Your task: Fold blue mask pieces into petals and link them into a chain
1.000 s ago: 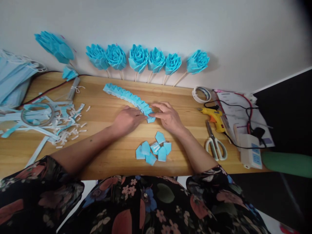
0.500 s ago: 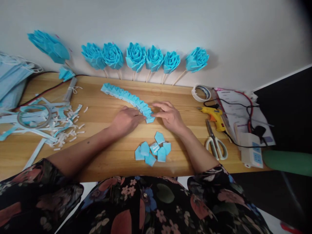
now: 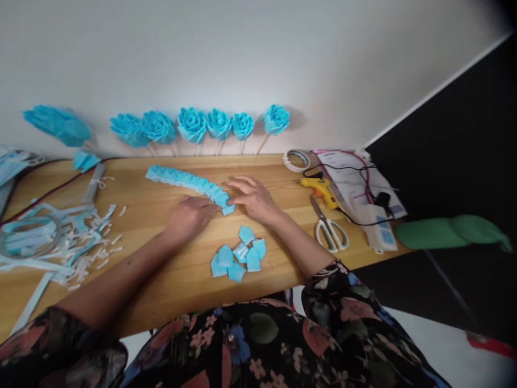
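Note:
A curved row of overlapping folded blue petals [image 3: 181,179] lies on the wooden table. My left hand [image 3: 189,218] is closed at the row's near end, its fingertips against the left edge. On the other side, my right hand [image 3: 254,200] has its fingers apart, with the thumb side touching the right edge of the last petal. Nearer to me is a loose cluster of pointed blue petals [image 3: 253,261], one of them showing white strips. Several blue fabric flowers [image 3: 191,125] on thin sticks lean against the wall behind.
At the left are cut blue and white scraps [image 3: 86,237], a roll of tape [image 3: 56,237] and a bundle of sticks [image 3: 93,184]. To the right lie white tape [image 3: 297,160], a yellow glue gun [image 3: 323,191], scissors [image 3: 331,231], a power strip [image 3: 379,229] with cables and a green object [image 3: 436,233].
My view has swung up and to the right, so the scene sits further left. Both hands stay at the near end of the petal row, which looks much the same.

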`<state>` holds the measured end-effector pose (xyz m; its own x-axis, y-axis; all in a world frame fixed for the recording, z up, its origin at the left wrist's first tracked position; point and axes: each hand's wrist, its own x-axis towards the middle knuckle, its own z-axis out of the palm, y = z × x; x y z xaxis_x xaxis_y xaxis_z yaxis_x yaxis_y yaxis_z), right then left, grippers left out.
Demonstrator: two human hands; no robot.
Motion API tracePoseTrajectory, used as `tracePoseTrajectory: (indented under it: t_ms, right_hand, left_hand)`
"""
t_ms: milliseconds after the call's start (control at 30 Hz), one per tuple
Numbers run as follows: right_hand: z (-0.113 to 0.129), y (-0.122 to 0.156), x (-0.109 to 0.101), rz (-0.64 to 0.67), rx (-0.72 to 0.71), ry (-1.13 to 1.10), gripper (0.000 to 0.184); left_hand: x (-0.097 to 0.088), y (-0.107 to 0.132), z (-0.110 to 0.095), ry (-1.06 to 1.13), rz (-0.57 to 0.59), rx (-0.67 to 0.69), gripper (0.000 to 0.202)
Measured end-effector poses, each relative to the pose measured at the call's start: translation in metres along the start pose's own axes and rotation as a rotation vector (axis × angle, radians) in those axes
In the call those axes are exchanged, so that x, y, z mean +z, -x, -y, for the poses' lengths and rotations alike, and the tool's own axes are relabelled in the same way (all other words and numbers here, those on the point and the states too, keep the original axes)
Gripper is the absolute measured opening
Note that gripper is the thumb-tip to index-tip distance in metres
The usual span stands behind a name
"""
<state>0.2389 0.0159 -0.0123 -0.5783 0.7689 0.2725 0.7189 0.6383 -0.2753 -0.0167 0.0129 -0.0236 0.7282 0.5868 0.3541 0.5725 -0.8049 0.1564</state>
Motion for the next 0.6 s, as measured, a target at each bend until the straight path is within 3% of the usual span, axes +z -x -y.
tracePoseTrajectory:
  t_ms: [233,467,600]
  right_hand:
    - [-0.011,-0.004,0.016,-0.098,-0.025,-0.149,0.047]
    - [-0.027,0.002,0.024,-0.395,0.263,-0.510,0.038]
    - [-0.021,0.001,0.021,-0.430,0.322,-0.603,0.020]
  left_hand:
    - [0.001,-0.002,0.003,0.002,0.044,-0.041,0.040]
    - [0.001,0.000,0.001,0.014,0.055,-0.097,0.042]
    - [0.002,0.000,0.002,0.030,0.071,-0.116,0.038]
